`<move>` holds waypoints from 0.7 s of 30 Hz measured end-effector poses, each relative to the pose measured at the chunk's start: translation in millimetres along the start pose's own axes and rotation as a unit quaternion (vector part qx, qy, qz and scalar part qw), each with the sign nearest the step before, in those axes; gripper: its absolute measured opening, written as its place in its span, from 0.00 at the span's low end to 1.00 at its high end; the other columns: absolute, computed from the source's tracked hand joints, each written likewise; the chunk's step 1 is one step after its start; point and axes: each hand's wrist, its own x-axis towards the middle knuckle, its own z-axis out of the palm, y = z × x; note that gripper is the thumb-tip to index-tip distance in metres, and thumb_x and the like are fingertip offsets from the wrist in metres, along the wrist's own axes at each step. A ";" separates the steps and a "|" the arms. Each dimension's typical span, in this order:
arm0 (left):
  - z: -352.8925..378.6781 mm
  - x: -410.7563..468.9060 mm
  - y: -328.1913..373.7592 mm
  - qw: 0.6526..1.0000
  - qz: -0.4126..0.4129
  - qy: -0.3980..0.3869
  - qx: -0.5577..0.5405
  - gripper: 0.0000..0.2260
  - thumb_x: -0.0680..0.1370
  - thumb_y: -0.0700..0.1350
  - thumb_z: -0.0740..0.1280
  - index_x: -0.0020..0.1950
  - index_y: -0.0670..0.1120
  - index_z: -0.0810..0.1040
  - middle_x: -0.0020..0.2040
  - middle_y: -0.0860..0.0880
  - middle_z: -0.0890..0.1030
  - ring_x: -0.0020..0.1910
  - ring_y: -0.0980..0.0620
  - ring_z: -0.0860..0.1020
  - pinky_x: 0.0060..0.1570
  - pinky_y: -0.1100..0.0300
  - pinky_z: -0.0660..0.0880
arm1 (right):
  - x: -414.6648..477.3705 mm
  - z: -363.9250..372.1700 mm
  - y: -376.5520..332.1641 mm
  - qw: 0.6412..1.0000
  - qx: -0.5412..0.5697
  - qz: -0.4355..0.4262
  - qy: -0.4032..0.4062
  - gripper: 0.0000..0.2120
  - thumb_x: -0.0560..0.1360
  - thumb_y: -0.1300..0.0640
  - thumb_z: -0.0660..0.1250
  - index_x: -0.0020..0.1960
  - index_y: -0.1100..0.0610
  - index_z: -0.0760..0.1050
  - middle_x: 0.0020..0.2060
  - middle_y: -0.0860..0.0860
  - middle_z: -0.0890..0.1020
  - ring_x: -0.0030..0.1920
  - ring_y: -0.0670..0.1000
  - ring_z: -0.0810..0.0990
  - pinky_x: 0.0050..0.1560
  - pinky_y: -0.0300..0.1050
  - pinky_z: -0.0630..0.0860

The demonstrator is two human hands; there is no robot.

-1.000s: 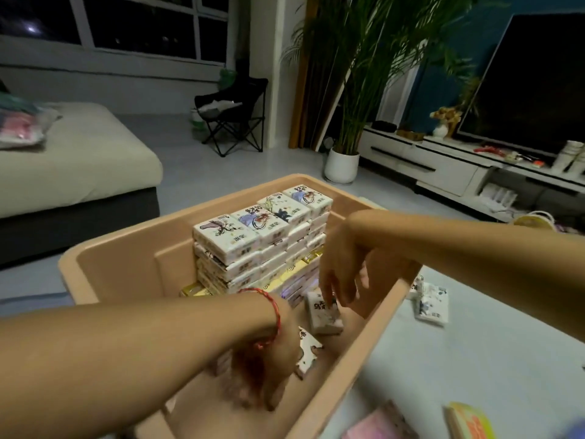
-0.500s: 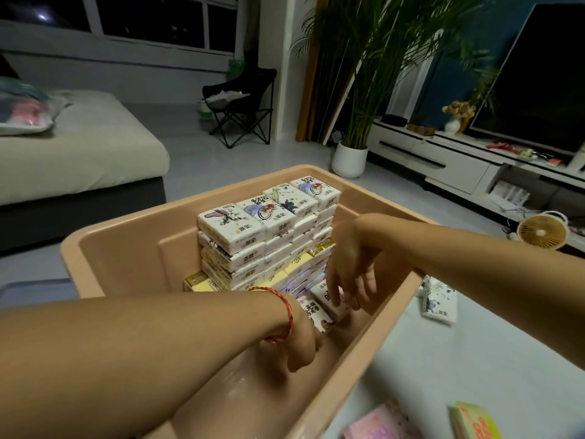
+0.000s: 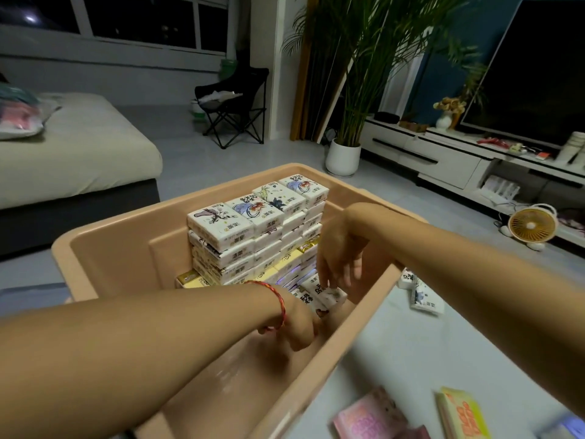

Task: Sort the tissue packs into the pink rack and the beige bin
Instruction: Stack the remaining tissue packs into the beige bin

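Note:
The beige bin (image 3: 104, 248) stands on the floor in front of me with a tall stack of white tissue packs (image 3: 253, 226) against its far side, yellow packs beneath them. Both my hands are down inside the bin. My right hand (image 3: 338, 258) has its fingertips pinching a white tissue pack (image 3: 326, 294) low beside the stack. My left hand (image 3: 297, 324), a red string on its wrist, is curled next to another white pack (image 3: 305, 297); its fingers are hidden, so its hold is unclear. The pink rack is out of view.
Loose white packs (image 3: 424, 296) lie on the floor right of the bin. Pink packs (image 3: 370, 419) and a yellow pack (image 3: 462, 413) lie at the bottom right. A small fan (image 3: 531, 226), a TV console (image 3: 443, 153), a potted plant (image 3: 343, 156) and a sofa (image 3: 63, 160) surround the area.
My left hand has moved forward from the near part of the bin toward the stack. My right hand has lowered its pack beside the stack's base. The camera view has shifted slightly.

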 end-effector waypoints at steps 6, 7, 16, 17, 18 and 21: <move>-45.8 -31.0 29.9 0.969 0.091 0.228 0.009 0.15 0.79 0.45 0.59 0.63 0.42 0.74 0.51 0.44 0.78 0.47 0.51 0.73 0.47 0.58 0.72 | -124.5 22.3 48.8 0.859 0.337 -0.274 0.271 0.13 0.78 0.66 0.58 0.58 0.56 0.75 0.52 0.55 0.83 0.48 0.51 0.82 0.48 0.39 0.80; -54.3 -48.9 38.5 0.943 0.108 0.316 0.017 0.14 0.79 0.47 0.59 0.62 0.43 0.74 0.54 0.46 0.78 0.49 0.51 0.73 0.48 0.58 0.72 | -142.8 33.7 65.5 0.813 0.388 -0.290 0.324 0.14 0.77 0.66 0.59 0.58 0.55 0.75 0.50 0.54 0.84 0.48 0.50 0.83 0.48 0.40 0.80; 51.4 -52.6 178.7 0.916 0.213 0.340 0.000 0.33 0.78 0.59 0.57 0.77 0.47 0.48 0.77 0.43 0.41 0.75 0.45 0.39 0.72 0.45 0.40 | -10.5 140.9 162.6 0.821 0.374 0.089 0.422 0.31 0.77 0.51 0.64 0.75 0.51 0.55 0.70 0.60 0.64 0.70 0.60 0.64 0.69 0.50 0.62; 60.8 -45.6 179.5 0.906 0.198 0.374 0.006 0.35 0.75 0.63 0.60 0.76 0.47 0.55 0.77 0.40 0.48 0.76 0.44 0.47 0.72 0.44 0.47 | -0.3 146.0 158.8 0.817 0.380 0.098 0.422 0.35 0.75 0.47 0.65 0.76 0.49 0.51 0.72 0.61 0.60 0.72 0.61 0.60 0.70 0.51 0.60; 65.2 -42.4 178.5 0.902 0.178 0.393 0.012 0.35 0.74 0.64 0.61 0.75 0.47 0.60 0.76 0.39 0.52 0.76 0.43 0.51 0.71 0.45 0.51 | 6.3 146.8 155.1 0.806 0.380 0.111 0.439 0.38 0.74 0.44 0.66 0.76 0.48 0.49 0.73 0.61 0.56 0.73 0.61 0.57 0.69 0.52 0.59; 70.2 -32.5 166.0 0.933 0.156 0.323 0.004 0.30 0.81 0.49 0.56 0.77 0.46 0.43 0.76 0.43 0.37 0.75 0.45 0.36 0.71 0.48 0.37 | 15.7 135.9 147.4 0.782 0.365 0.138 0.485 0.38 0.74 0.40 0.63 0.76 0.47 0.47 0.74 0.61 0.50 0.73 0.62 0.55 0.69 0.57 0.58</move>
